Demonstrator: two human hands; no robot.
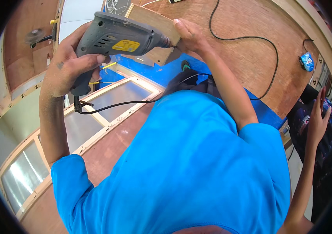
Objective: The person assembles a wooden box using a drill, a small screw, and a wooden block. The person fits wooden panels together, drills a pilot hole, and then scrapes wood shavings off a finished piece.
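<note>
My left hand [70, 64] is wrapped round the handle of a grey electric drill [92, 35] with a yellow label. The drill lies level, its chuck end pointing right. A black power cord [119, 104] leaves the bottom of its handle. Just beyond the chuck, the tip comes up to a wooden panel [150, 18], near its right edge; whether it enters the wood I cannot tell. My right hand [191, 36] grips that edge, thumb on the near side and the other fingers partly hidden.
Wooden frames with shiny sheet panels [121, 99] stand at the left. Brown plywood [248, 23] spreads at the upper right, crossed by a black cable [277, 58]. A blue-and-white packet [307, 61] hangs by the right edge. Another person's hand [318, 117] is at the far right.
</note>
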